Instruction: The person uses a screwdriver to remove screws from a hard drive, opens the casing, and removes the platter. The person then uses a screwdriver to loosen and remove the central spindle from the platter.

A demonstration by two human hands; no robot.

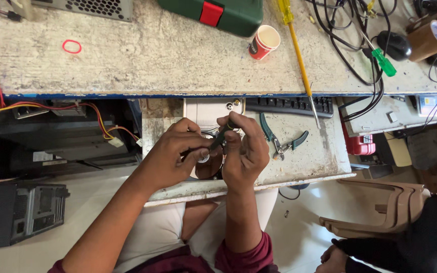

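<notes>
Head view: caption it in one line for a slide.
Both hands, left and right, work a dark-handled small screwdriver over an opened silver hard drive.

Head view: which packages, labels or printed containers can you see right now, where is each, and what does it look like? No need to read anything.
Paper cup: on its side on the upper bench, red and white with a dark printed patch.
Tape roll: far right of the bench, brown with a white printed core label.
White sticker: on the dark computer case at left, small and rectangular.
Green case: top centre of the bench, dark green with a red latch.
</notes>
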